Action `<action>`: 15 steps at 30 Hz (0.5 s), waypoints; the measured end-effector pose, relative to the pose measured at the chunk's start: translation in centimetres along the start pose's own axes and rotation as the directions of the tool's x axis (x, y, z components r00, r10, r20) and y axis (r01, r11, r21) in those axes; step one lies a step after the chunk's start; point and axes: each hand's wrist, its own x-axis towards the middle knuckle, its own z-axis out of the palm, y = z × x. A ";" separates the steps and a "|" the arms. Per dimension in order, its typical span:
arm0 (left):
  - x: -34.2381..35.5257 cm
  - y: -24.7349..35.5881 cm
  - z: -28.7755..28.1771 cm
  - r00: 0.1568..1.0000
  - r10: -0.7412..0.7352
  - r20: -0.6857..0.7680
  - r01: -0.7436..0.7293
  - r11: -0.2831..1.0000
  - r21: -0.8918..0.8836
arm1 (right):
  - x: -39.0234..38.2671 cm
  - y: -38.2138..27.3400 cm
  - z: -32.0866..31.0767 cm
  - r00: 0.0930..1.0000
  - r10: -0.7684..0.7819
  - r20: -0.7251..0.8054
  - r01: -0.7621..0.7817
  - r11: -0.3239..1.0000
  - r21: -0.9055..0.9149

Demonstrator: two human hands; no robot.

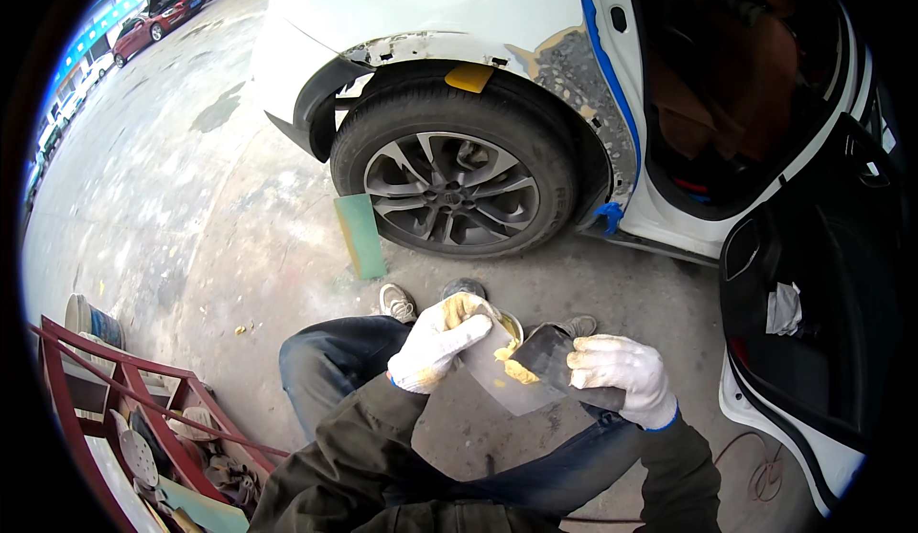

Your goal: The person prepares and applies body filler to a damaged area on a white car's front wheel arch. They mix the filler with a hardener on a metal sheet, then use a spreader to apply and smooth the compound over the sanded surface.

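Observation:
My left hand [435,347], in a white work glove stained yellow, is closed on a thin translucent sheet [521,399]. A dollop of yellow putty [519,371] lies on that sheet. My right hand [626,370], also gloved, grips a dark flat putty spreader [549,351]. Its edge meets the putty, and the two flat tools overlap between my hands. Just behind them the pale rim of a round container [514,326] shows, mostly hidden by the left glove and the sheet.
Ahead stands a white car with a dark wheel [449,184], a grey-and-tan patched panel [574,79] edged by blue tape [612,65], and an open door [794,313] at right. A green sheet [360,237] leans by the tyre. A red rack [143,385] with supplies stands left.

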 end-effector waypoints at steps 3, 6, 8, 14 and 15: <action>-0.2 0.2 -0.4 1.000 0.005 -0.027 -0.005 1.000 -0.009 | 0.1 0.5 0.0 1.000 0.026 0.017 -0.026 1.000 -0.010; -0.3 0.1 -0.8 0.998 0.037 -0.048 -0.035 0.998 0.047 | 0.2 0.8 0.3 0.998 0.057 -0.014 -0.057 0.998 0.017; -0.4 0.6 -0.4 0.996 0.063 -0.065 -0.064 0.998 -0.026 | -0.2 1.5 0.6 0.997 0.068 0.045 -0.065 0.995 -0.079; 0.4 1.3 -0.4 0.967 0.155 -0.203 -0.143 0.987 0.074 | -4.0 3.2 3.1 0.812 0.519 -0.269 -0.421 0.838 0.346; 0.5 1.0 -0.5 0.966 0.157 -0.206 -0.141 0.986 0.090 | -4.2 3.0 3.2 0.735 0.632 -0.248 -0.437 0.720 0.540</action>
